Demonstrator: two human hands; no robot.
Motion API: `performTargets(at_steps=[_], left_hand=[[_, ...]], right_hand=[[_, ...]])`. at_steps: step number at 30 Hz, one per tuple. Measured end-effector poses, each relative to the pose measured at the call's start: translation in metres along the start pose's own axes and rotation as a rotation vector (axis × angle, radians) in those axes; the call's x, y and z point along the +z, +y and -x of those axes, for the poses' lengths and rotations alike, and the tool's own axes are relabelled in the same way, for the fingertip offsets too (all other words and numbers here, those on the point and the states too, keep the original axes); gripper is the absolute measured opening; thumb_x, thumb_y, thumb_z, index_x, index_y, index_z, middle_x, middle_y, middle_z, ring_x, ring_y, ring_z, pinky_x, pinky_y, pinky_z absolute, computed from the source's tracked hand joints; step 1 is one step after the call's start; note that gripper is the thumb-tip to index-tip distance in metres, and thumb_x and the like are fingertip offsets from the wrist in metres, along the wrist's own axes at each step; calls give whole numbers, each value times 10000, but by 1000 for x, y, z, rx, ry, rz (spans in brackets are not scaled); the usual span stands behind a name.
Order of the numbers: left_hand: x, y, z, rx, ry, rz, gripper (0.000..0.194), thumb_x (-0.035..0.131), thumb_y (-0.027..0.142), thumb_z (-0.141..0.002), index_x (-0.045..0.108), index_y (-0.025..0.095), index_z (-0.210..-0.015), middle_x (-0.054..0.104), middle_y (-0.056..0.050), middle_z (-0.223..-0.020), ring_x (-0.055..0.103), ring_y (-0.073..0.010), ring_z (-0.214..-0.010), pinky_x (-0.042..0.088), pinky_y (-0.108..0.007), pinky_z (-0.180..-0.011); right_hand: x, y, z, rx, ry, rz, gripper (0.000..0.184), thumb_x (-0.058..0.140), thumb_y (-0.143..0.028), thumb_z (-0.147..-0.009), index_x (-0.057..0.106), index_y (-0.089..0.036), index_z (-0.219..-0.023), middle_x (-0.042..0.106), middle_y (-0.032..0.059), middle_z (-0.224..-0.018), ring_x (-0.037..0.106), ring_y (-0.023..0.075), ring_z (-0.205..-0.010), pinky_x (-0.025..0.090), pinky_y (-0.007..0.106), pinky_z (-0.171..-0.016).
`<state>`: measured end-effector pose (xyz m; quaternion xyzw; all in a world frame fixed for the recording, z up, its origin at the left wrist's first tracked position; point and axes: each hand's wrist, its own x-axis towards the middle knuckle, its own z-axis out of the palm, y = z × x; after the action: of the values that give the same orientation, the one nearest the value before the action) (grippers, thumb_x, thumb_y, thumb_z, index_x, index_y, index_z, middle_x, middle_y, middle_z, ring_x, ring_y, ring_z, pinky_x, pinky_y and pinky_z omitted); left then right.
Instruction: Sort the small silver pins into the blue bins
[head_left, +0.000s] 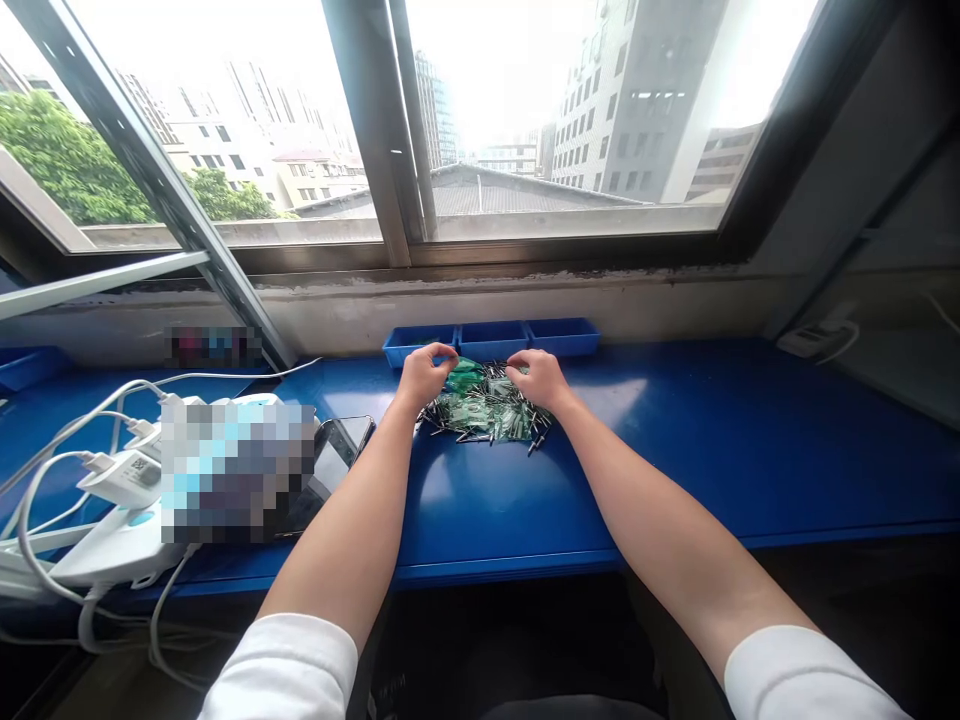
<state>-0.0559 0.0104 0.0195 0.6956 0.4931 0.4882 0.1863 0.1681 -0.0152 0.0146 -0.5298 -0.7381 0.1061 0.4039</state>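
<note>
A pile of dark, slender metal pieces [534,440] mixed with pale green translucent bits [491,412] lies on the blue tabletop in front of me. My left hand [426,375] is over the left side of the pile, its thumb and fingers pinched at the edge of a brighter green plastic piece [466,374]. Over the right side, my right hand [541,378] has its thumb and fingers drawn together low above the metal pieces. Whatever is between those right fingertips is too small to make out.
Three joined blue bins [491,338] stand just behind the pile, against the wall below the window. To the left are a phone [337,455], a white power strip [112,545] with plugged-in chargers and cables, and a metal shelf post [240,300]. The table's front edge [510,568] runs below my forearms.
</note>
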Motion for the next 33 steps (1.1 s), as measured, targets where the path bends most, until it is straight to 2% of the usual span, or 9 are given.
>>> performTargets(at_steps=[5, 9, 12, 16, 19, 22, 25, 28, 33], left_hand=[[8, 23, 4, -41, -51, 306, 221, 663, 339, -706, 616, 167, -836, 627, -7, -693, 554, -129, -604, 429, -258, -590], [20, 37, 9, -131, -64, 421, 314, 706, 398, -666, 606, 160, -845, 608, -6, -670, 548, -131, -599, 423, -262, -577], [23, 38, 11, -249, -116, 515, 443, 736, 426, -632, 611, 149, -954, 636, -19, -702, 581, -149, -618, 439, -279, -592], [22, 36, 13, -231, -201, 568, 485, 810, 338, -524, 662, 136, -940, 690, -56, -796, 633, -190, -714, 483, -328, -694], [22, 35, 14, -116, -158, 519, 304, 811, 331, -513, 701, 140, -722, 693, -104, -983, 640, -242, -876, 496, -365, -790], [22, 34, 14, -43, -109, 439, 240, 803, 317, -533, 711, 151, -680, 653, -107, -1120, 610, -268, -999, 496, -360, -830], [23, 32, 13, -81, -113, 452, 359, 778, 318, -585, 704, 145, -891, 687, -84, -929, 641, -220, -856, 506, -344, -777], [24, 30, 12, -131, -109, 481, 566, 750, 305, -632, 576, 175, -1155, 654, -3, -718, 628, -157, -669, 503, -300, -678], [25, 27, 9, -114, -57, 452, 312, 705, 283, -669, 627, 157, -944, 638, -3, -695, 591, -126, -592, 494, -273, -623]], right_hand=[[1, -11, 3, -34, -10, -250, 456, 666, -408, -724, 625, -165, -1109, 692, 71, -977, 619, 180, -872, 489, 303, -787], [3, -17, 1, 52, -108, -510, 294, 637, -416, -719, 662, -148, -838, 663, 18, -700, 560, 116, -578, 463, 244, -561], [3, -18, -1, 142, -91, -612, 264, 650, -408, -695, 646, -145, -724, 613, 0, -591, 473, 85, -461, 405, 228, -462], [4, -13, -2, 131, -55, -667, 293, 686, -401, -656, 697, -144, -795, 648, 15, -652, 511, 100, -520, 424, 236, -501], [6, -9, -2, 75, -12, -630, 247, 688, -348, -653, 727, -151, -796, 697, 46, -816, 562, 115, -620, 451, 240, -566], [6, -7, -3, 79, -7, -604, 231, 684, -337, -659, 733, -152, -788, 707, 59, -873, 585, 125, -650, 464, 246, -584], [6, -7, -3, 118, -21, -655, 293, 712, -372, -639, 720, -141, -820, 700, 46, -753, 605, 142, -645, 483, 261, -604], [7, -8, -4, 144, -16, -685, 287, 708, -351, -648, 693, -137, -840, 706, 50, -758, 633, 159, -683, 505, 274, -644], [9, -3, -6, 210, 50, -513, 316, 659, -335, -699, 669, -140, -947, 709, 51, -770, 647, 170, -698, 512, 297, -685]])
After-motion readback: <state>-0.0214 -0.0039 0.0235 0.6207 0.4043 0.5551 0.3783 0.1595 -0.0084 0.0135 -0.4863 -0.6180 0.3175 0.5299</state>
